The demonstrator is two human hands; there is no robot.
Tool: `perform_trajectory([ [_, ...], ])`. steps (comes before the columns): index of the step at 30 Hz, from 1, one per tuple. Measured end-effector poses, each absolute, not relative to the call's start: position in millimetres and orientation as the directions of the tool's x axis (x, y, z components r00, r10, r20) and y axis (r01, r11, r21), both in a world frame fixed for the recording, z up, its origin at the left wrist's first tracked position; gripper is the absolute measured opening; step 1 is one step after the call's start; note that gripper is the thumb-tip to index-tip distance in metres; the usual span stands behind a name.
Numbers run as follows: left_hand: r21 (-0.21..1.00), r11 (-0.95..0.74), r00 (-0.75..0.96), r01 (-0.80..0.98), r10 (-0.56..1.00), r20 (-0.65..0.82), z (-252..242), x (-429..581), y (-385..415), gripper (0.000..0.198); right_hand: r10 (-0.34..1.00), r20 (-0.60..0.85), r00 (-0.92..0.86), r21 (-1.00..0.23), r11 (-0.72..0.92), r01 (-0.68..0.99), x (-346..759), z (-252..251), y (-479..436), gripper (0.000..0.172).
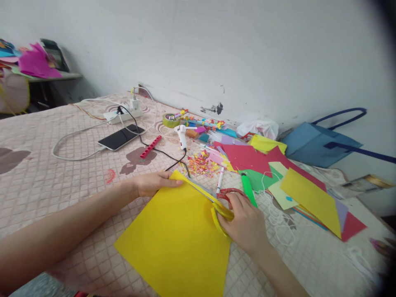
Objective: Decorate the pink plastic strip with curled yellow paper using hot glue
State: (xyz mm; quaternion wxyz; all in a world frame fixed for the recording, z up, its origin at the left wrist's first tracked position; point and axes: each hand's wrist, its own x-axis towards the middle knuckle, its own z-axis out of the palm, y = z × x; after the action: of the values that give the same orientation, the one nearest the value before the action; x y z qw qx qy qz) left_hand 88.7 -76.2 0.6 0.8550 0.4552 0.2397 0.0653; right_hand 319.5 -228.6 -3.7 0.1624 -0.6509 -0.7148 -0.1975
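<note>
My left hand (pixel 151 183) grips the far left corner of a large yellow paper sheet (pixel 179 239), with the thumb on top. Yellow-handled scissors (pixel 225 212) are in my right hand (pixel 247 222), fingers closed through the loops. Their blades point left toward my left hand, lying along the sheet's far edge with a narrow strip of yellow beyond them. A red loop (pixel 230 191), like another scissors' handle, shows just behind my right fingers. Close by lie a bright green tube-shaped thing (pixel 248 189) and a capped white marker (pixel 220 180).
Paper scraps (pixel 202 164) lie beyond the sheet, near a white glue gun (pixel 182 137) with a black cord. Coloured sheets (pixel 312 198) and white string (pixel 280 218) spread rightward before a blue bag (pixel 318 144). A phone (pixel 120 138) and power strip (pixel 123 115) sit left.
</note>
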Motion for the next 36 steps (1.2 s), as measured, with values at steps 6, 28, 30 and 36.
perform_trajectory([
  [6, 0.813, 0.572, 0.882, 0.108, 0.322, -0.343, 0.1, 88.8, -75.9, 0.027, 0.869, 0.483, -0.109, 0.069, 0.087, 0.994, 315.7, -1.8, -226.5, 0.024],
  [28, 0.802, 0.584, 0.879, 0.121, 0.313, -0.361, -0.5, 90.0, -76.8, 0.03, 0.885, 0.458, -0.083, 0.036, 0.075, 0.997, 310.1, 0.3, -223.5, 0.024],
  [30, 0.8, 0.589, 0.877, 0.118, 0.317, -0.363, -0.8, 90.1, -76.8, 0.029, 0.878, 0.471, -0.087, 0.04, 0.077, 0.996, 309.7, 0.3, -223.1, 0.023],
  [36, 0.785, 0.611, 0.873, 0.102, 0.324, -0.365, -3.1, 89.7, -75.8, 0.025, 0.864, 0.489, -0.116, 0.068, 0.095, 0.993, 312.1, -3.0, -224.2, 0.024],
])
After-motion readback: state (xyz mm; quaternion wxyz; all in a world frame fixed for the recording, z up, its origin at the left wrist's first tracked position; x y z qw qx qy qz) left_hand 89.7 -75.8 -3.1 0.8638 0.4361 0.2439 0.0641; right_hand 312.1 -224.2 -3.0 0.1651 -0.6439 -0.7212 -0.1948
